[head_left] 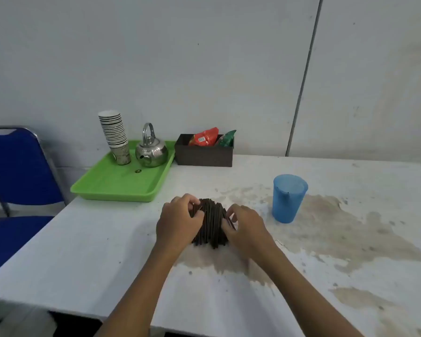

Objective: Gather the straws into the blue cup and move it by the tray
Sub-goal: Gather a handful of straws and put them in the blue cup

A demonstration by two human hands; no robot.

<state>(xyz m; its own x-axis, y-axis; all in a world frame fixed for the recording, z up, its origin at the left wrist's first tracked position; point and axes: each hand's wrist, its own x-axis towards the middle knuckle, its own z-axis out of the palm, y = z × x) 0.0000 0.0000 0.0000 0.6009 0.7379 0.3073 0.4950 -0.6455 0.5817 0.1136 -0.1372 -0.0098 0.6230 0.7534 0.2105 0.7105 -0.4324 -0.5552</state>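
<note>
Beside tray: bare table (192,181) lay open between green tray (122,190) and blue cup (288,198).
Back edge: dark box (204,155) stood just right of the tray.
On tray: kettle (152,152) and stacked paper cups (114,137) filled its far end.

wall (204,57): pale panels, vertical seam right | table (83,251): white, stained, against wall | chair (17,166): blue, left of table

head-worn view, angled down, table (107,251) near
</note>
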